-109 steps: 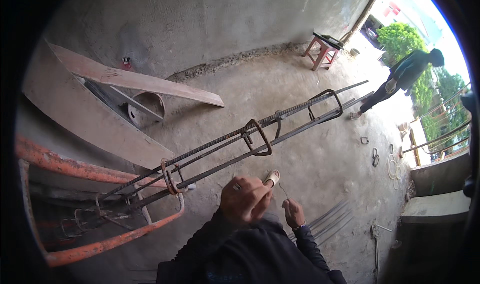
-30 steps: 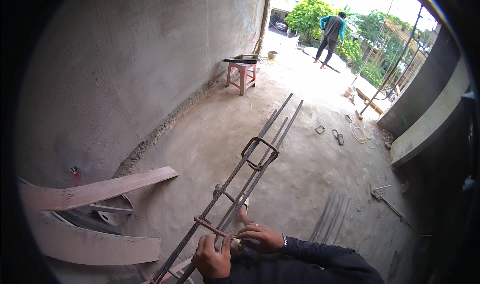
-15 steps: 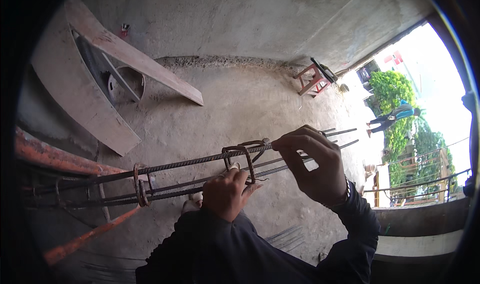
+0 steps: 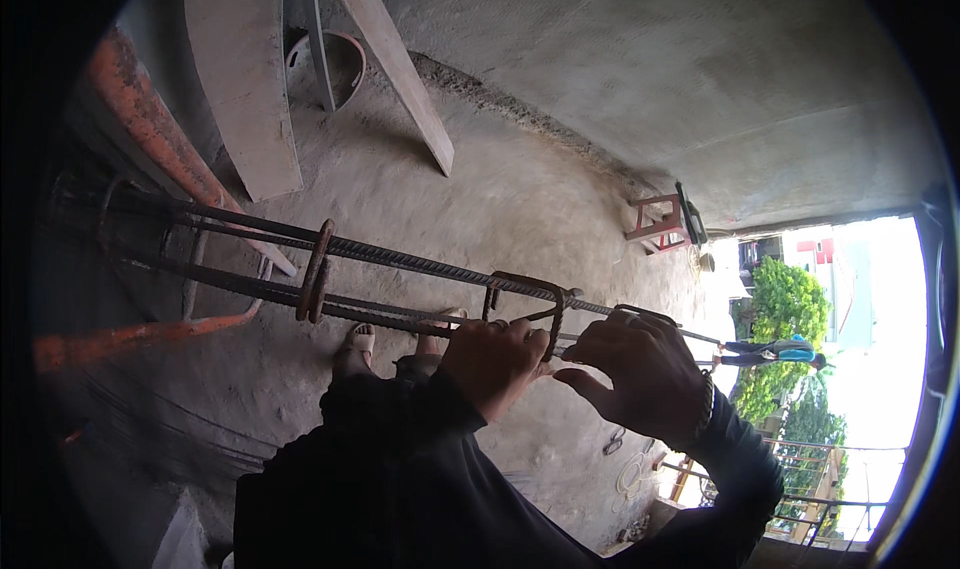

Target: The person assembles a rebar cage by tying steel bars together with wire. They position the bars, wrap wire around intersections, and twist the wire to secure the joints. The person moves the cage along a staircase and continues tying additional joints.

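A cage of ribbed steel rebar (image 4: pixel 400 256) runs across in front of me, with bent steel stirrups around its bars. My left hand (image 4: pixel 493 366) is closed around the lower part of one stirrup (image 4: pixel 556 319), beside the lower bar. Just right of it, my right hand (image 4: pixel 648 374) has its fingers bent over the bars, the thumb a little apart from the fingertips. Whatever lies between them is too small to make out. Another stirrup (image 4: pixel 316 272) circles the bars farther left, and one more (image 4: pixel 648 314) shows just above my right hand.
An orange metal support (image 4: pixel 165 134) stands under the cage's left end. Long boards (image 4: pixel 243 89) and a round bucket (image 4: pixel 345 67) are at the far left. A red stool (image 4: pixel 657 224) stands by the wall. Beyond the opening at right is a person (image 4: pixel 790 351). Loose wire coils (image 4: pixel 630 477) lie on the floor.
My view has turned, so the cage now slopes down to the right. My right hand has come down closer to my left, from a raised pinch to bent fingers against the bars.
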A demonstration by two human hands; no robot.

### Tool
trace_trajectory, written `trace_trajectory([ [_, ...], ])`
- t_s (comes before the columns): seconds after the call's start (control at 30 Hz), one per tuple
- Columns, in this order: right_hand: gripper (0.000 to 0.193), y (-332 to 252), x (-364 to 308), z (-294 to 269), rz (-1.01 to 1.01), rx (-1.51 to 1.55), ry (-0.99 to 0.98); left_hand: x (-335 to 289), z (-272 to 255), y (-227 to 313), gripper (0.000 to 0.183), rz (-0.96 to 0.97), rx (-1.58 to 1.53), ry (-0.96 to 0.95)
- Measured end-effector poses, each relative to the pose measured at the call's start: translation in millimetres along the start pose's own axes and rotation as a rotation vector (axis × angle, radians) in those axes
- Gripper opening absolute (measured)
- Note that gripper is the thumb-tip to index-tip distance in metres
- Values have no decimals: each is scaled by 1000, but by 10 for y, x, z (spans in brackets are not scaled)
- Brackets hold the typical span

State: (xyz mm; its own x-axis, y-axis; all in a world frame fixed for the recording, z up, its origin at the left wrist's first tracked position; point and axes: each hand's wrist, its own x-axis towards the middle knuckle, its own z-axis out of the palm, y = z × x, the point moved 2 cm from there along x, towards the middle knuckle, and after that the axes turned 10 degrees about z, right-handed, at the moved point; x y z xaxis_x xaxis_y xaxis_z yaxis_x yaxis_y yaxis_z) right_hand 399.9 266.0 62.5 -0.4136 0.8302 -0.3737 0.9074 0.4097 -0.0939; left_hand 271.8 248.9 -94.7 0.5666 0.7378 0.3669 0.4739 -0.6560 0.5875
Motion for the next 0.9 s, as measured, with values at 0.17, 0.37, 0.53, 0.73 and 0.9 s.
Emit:
trace_trajectory([
  [0.17, 6, -66, -84, 139, -59, -380, 138, -8, -19, 4, 42, -7, 36, -27],
  [0.37, 4, -73, -148, 205, -67, -403, 130, -18, -39, 21, 42, 47, 117, 11],
  [0.53, 5, -80, -183, 205, -43, -435, 192, 2, -76, 19, 40, 10, 8, -11],
  [0.73, 6, -88, -259, 205, -46, -421, 199, 64, -181, 65, 40, -73, -50, -89],
  [0.9, 7, -45, -307, 290, -53, -373, 249, 80, -124, 65, 40, -106, -29, -160],
])
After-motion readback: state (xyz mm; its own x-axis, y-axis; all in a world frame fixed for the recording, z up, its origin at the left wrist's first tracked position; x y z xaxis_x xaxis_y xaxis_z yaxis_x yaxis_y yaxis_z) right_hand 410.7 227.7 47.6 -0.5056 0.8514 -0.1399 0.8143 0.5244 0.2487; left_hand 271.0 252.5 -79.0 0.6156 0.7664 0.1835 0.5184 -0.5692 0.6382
